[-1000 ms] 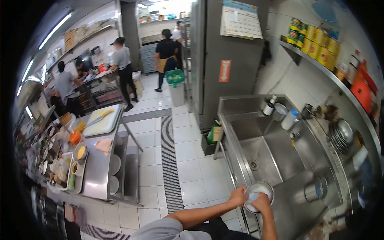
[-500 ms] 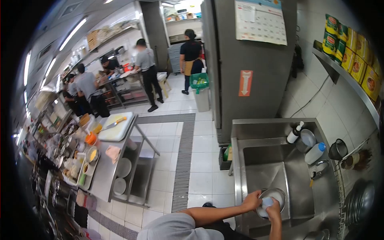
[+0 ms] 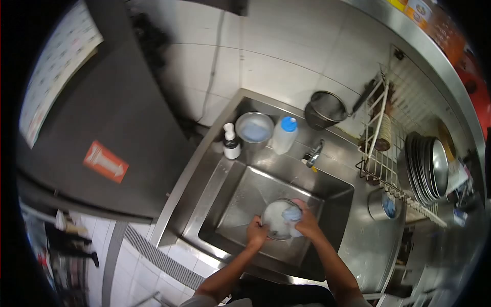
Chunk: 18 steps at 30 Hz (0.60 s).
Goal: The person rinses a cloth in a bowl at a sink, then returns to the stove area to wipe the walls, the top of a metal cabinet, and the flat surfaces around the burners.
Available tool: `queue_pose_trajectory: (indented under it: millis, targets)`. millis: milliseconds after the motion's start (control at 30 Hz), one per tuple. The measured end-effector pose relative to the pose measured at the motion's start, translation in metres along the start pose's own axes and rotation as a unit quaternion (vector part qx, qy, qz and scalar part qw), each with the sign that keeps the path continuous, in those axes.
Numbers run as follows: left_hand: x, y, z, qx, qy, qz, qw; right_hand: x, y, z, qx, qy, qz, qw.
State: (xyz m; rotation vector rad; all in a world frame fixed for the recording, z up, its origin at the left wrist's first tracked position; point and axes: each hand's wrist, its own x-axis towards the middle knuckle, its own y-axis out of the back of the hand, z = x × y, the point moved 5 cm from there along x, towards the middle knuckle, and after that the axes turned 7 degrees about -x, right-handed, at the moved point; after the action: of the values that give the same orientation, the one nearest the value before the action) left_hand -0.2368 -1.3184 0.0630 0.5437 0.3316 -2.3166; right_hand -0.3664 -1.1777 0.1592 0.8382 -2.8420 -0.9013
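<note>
Over the steel sink basin (image 3: 245, 197), a round metal bowl (image 3: 275, 221) coated with whitish suds is held between my hands. My left hand (image 3: 257, 233) grips the bowl's near-left rim, fingers closed round it. A light-blue cloth or sponge (image 3: 292, 213) is pressed into the bowl on the right by my right hand (image 3: 307, 221), whose fingers curl over it and the far-right rim. Beyond the basin is the faucet (image 3: 316, 153), with no water seen running from it.
Along the sink's back ledge stand a dark pump bottle (image 3: 231, 146), a metal bowl (image 3: 254, 123) with bluish liquid, a blue-capped bottle (image 3: 285, 135) and a black strainer (image 3: 326, 110). At right are a wire rack (image 3: 381, 135), stacked metal pans (image 3: 422, 169) and a metal pot (image 3: 382, 204).
My view has swung right and down, so the sink is now central and the kitchen with other people has mostly left the picture. Both hands remain on the bowl, the cloth or sponge still inside.
</note>
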Motion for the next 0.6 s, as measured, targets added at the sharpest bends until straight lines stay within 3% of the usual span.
queue_pose_trajectory:
  millis: [67,200,267,500,600]
  targets:
    - [0.009,0.011,0.020,-0.014,-0.010,-0.012,1.000,0.006,-0.024,-0.005,-0.076,-0.059,-0.102,0.990]
    - [0.047,0.021,0.013,-0.025,-0.037,-0.042,0.998,0.024,-0.052,-0.037,-0.065,-0.104,-0.097,0.988]
    - [0.050,0.023,0.020,-0.070,0.013,-0.040,0.997,0.036,-0.063,-0.037,-0.078,-0.078,-0.066,0.992]
    - [0.081,0.036,0.018,-0.054,0.039,-0.042,0.997,0.068,-0.088,-0.016,-0.138,-0.044,-0.085,0.986]
    - [0.092,0.040,0.014,-0.035,0.056,-0.045,0.997,0.074,-0.082,-0.024,-0.052,-0.079,-0.189,0.977]
